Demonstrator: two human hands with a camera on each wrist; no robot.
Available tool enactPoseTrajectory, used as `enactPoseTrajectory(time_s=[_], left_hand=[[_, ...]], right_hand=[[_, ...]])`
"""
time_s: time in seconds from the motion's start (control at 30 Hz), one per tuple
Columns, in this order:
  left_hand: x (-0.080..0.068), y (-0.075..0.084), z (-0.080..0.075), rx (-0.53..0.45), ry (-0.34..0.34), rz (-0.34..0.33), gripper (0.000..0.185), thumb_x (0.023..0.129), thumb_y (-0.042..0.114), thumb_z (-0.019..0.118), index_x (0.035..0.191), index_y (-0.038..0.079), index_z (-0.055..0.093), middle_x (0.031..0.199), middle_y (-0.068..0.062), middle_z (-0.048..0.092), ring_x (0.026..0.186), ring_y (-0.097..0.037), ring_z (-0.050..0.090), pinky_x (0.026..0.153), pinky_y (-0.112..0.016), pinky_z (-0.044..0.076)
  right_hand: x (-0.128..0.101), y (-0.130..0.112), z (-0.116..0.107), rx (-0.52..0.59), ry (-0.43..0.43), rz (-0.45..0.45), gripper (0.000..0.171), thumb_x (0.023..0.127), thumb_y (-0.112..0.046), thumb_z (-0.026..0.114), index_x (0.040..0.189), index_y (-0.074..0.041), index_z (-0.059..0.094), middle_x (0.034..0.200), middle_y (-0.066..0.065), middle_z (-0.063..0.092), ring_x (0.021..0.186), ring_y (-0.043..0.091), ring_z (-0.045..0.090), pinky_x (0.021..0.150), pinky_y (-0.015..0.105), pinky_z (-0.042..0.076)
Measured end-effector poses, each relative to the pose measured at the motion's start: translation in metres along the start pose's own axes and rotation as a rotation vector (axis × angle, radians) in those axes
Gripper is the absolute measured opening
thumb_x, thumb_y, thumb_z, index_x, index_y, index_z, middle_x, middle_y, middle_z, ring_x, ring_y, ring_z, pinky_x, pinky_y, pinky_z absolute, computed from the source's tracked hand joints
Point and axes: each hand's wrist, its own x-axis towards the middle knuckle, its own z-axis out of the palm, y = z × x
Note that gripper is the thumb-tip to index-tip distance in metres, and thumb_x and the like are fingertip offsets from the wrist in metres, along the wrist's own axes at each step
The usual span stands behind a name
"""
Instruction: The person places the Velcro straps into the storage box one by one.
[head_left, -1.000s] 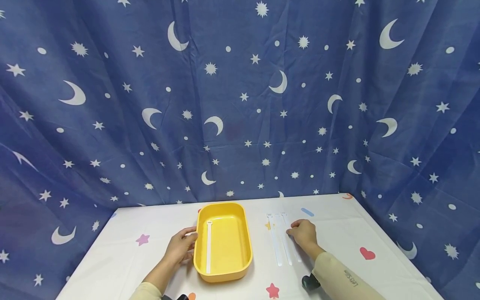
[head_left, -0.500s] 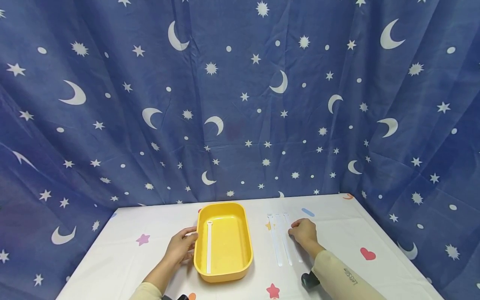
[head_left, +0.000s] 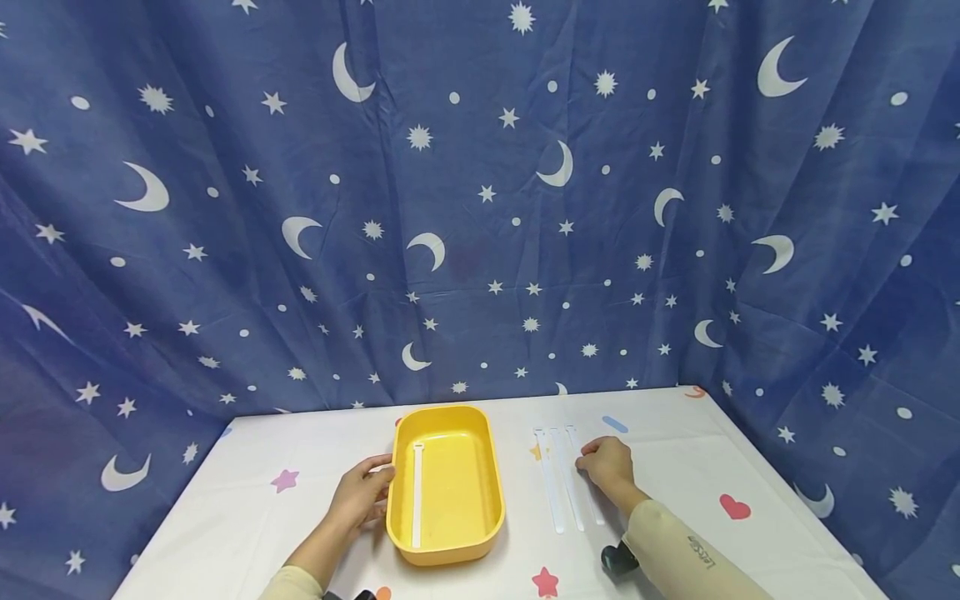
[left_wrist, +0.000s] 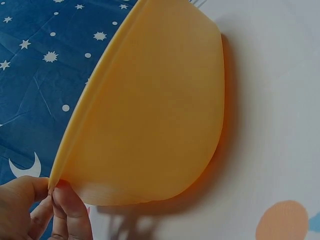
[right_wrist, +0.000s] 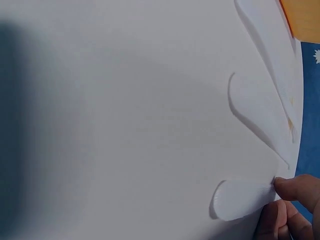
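Two hands | left hand (head_left: 358, 493) grip pinched yellow tray (head_left: 480, 508) rim | right hand (head_left: 609, 465) grip pinched white strip (right_wrist: 245, 198), tabletop's (head_left: 675, 467) far-right part.

Almost no change across the frames: right hand (head_left: 609, 467) has crept a touch rightward along the table from a second ago, fingertips (right_wrist: 292, 189) now pinching the end of the rightmost white strip (right_wrist: 242, 199); that strip's far end looks nudged slightly right since then, sitting a bit further from the middle strip (head_left: 567, 475); whole head view dropped a hair in the last half second, curtain moons sitting slightly lower-left, so camera tilt, not scene motion
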Motion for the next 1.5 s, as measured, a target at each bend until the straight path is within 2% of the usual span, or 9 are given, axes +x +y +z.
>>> enactPoseTrajectory(time_s=[0.53,0.97,1.3,1.5], left_hand=[[-0.0021,0.0017,-0.0005,-0.001,-0.002,0.003,0.043,0.097,0.022,0.057,0.135,0.001,0.054,0.103,-0.017,0.065,0.079,-0.018,0.065,0.06,-0.029,0.057],[-0.0019,0.0022,-0.001,0.008,-0.007,-0.003,0.043,0.097,0.021,0.056,0.135,0.002,0.054,0.099,-0.015,0.063,0.078,-0.018,0.064,0.059,-0.028,0.056],[-0.0001,0.0007,-0.0007,0.0,-0.006,-0.008,0.043,0.097,0.022,0.057,0.135,0.002,0.054,0.097,-0.014,0.064,0.076,-0.017,0.063,0.058,-0.028,0.056],[0.0003,0.0001,-0.0009,-0.007,-0.007,-0.009,0.043,0.097,0.022,0.057,0.135,0.002,0.053,0.098,-0.014,0.064,0.076,-0.017,0.064,0.058,-0.029,0.057]], right_hand=[[0.0025,0.002,0.0012,-0.001,0.01,-0.037,0.013,0.073,-0.003,0.077,0.082,0.001,0.069,0.076,0.009,0.066,0.07,0.022,0.058,0.06,0.03,0.048],[0.0008,0.0018,-0.0008,0.026,0.004,-0.079,0.013,0.071,0.0,0.074,0.083,0.002,0.068,0.072,0.007,0.065,0.067,0.02,0.057,0.058,0.027,0.046],[0.0026,0.0039,-0.0019,0.061,-0.006,-0.045,0.012,0.071,-0.001,0.07,0.083,0.001,0.071,0.072,0.006,0.066,0.065,0.017,0.058,0.054,0.023,0.046],[0.0029,0.0068,-0.0013,0.144,-0.016,-0.009,0.011,0.075,-0.001,0.069,0.085,0.002,0.071,0.068,0.004,0.066,0.059,0.013,0.057,0.053,0.022,0.048]])
